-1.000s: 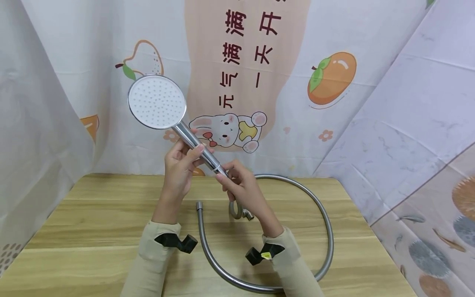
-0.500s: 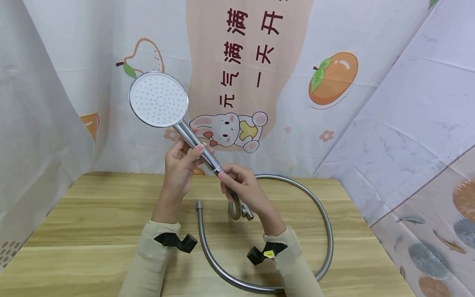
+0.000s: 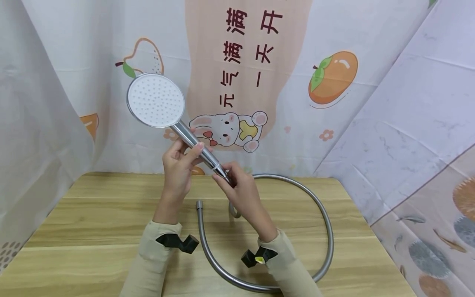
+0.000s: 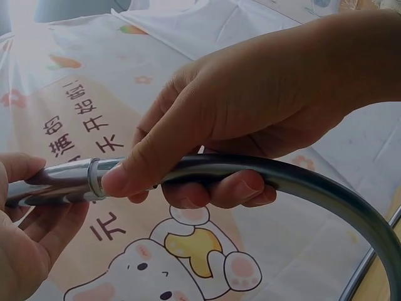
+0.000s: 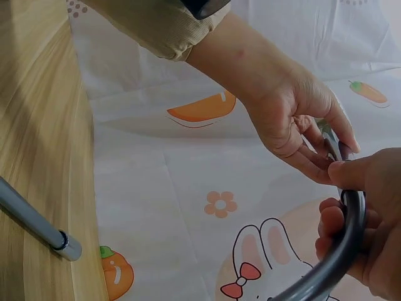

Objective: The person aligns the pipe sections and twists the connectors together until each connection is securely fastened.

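Note:
A chrome shower head [image 3: 156, 100] with a round white nozzle face is raised above the table, tilted up to the left. My left hand [image 3: 177, 169] grips its handle [image 3: 185, 134], thumb across the front. At the handle's lower end, my right hand [image 3: 243, 192] pinches the joint where a grey shower hose [image 4: 319, 188] meets it. In the left wrist view, the right thumb lies on the collar [image 4: 97, 179] while the other fingers curl under the hose. From there the hose bends down, loops over the table and ends in a loose metal nut [image 3: 199, 204].
The wooden table [image 3: 92, 231] carries the hose loop, which passes under the right forearm. Behind it hangs a printed cloth [image 3: 289, 123] with fruit and a rabbit, and more cloth [image 3: 419, 103] hangs at the right side. Black wrist cameras [image 3: 189, 244] sit on both sleeves.
My right hand has turned at the hose joint, its fingers shifting round it. The small chrome fitting behind the right wrist is now hidden. The shower head and left hand barely moved.

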Demonstrator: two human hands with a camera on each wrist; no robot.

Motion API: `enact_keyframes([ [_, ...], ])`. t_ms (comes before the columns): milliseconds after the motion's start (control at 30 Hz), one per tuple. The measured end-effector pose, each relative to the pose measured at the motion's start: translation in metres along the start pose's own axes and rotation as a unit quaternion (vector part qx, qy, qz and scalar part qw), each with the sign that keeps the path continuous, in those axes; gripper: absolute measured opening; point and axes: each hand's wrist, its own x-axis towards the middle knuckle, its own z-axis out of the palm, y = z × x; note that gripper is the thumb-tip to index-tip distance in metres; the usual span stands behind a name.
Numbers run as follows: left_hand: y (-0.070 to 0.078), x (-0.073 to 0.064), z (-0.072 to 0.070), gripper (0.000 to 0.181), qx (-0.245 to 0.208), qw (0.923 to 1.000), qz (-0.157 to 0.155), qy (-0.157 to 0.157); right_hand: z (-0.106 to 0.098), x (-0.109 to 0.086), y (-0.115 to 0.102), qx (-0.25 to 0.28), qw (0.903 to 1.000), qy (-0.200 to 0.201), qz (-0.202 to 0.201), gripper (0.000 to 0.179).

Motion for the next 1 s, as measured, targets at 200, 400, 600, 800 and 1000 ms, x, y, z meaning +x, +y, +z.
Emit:
enact_keyframes([
  [200, 0.002, 0.001, -0.002, 0.043, -0.003, 0.9999, -0.003, -0.011, -0.002, 0.000, 0.000, 0.046, 0.9986, -0.016, 0.017, 0.019],
  [400, 0.002, 0.002, -0.006, 0.044, -0.029, 0.9986, -0.009, -0.043, -0.009, 0.003, 0.005, 0.252, 0.9597, -0.083, 0.093, 0.012],
  [600, 0.000, 0.003, -0.008, 0.043, -0.060, 0.9951, -0.014, -0.078, -0.015, 0.005, 0.008, 0.361, 0.9134, -0.121, 0.144, 0.018],
  [800, -0.002, 0.004, -0.010, 0.044, -0.068, 0.9941, -0.008, -0.085, -0.017, 0.007, 0.009, 0.366, 0.9065, -0.144, 0.153, 0.025],
  [1000, -0.002, 0.003, -0.008, 0.043, -0.056, 0.9958, -0.013, -0.072, -0.018, 0.007, 0.010, 0.358, 0.9043, -0.165, 0.164, 0.028],
])
